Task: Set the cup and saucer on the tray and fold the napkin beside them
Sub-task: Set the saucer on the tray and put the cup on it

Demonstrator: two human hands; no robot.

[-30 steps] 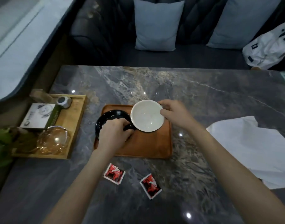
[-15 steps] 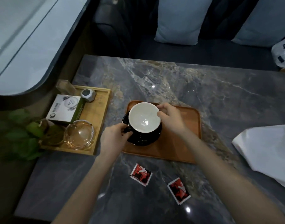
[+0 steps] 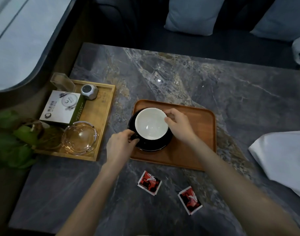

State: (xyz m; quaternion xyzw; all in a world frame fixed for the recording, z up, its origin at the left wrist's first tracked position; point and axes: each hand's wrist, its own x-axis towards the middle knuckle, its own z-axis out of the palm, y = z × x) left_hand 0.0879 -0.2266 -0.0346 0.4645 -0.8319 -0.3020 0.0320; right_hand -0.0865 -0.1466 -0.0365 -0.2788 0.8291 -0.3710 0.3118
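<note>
Our left fingers (image 3: pixel 131 133) are pinched shut on the dark handle of the round cup with the white inside and black outside (image 3: pixel 151 123), while our right fingers (image 3: pixel 168 117) curl lightly closed against its far-right rim. Our left hand (image 3: pixel 119 147) and right hand (image 3: pixel 179 126) thus bracket the one cup, which sits on the one glossy black round saucer (image 3: pixel 151 145); whether it has fully settled we cannot tell. The saucer rests on the left half of the rounded reddish-brown wooden tray (image 3: pixel 197 133), near the middle of the grey marbled tabletop (image 3: pixel 180 79).

We judge the cup-and-saucer step nearly finished. Next we would release both hands without nudging the cup, then reach toward the tabletop's right edge, where the one rumpled white cloth napkin (image 3: pixel 282 157) lies unfolded, well apart from the tray. It must come beside the tray's load and be folded flat.

Counting the rest: two red-and-white sachets (image 3: pixel 149 183) lie near the tabletop's near edge, and one pale bamboo tray (image 3: pixel 106 120) at the left edge carries one clear glass ashtray (image 3: pixel 80 137), one white-and-green box (image 3: pixel 62 108) and one small silver faceted object (image 3: pixel 89 91).
</note>
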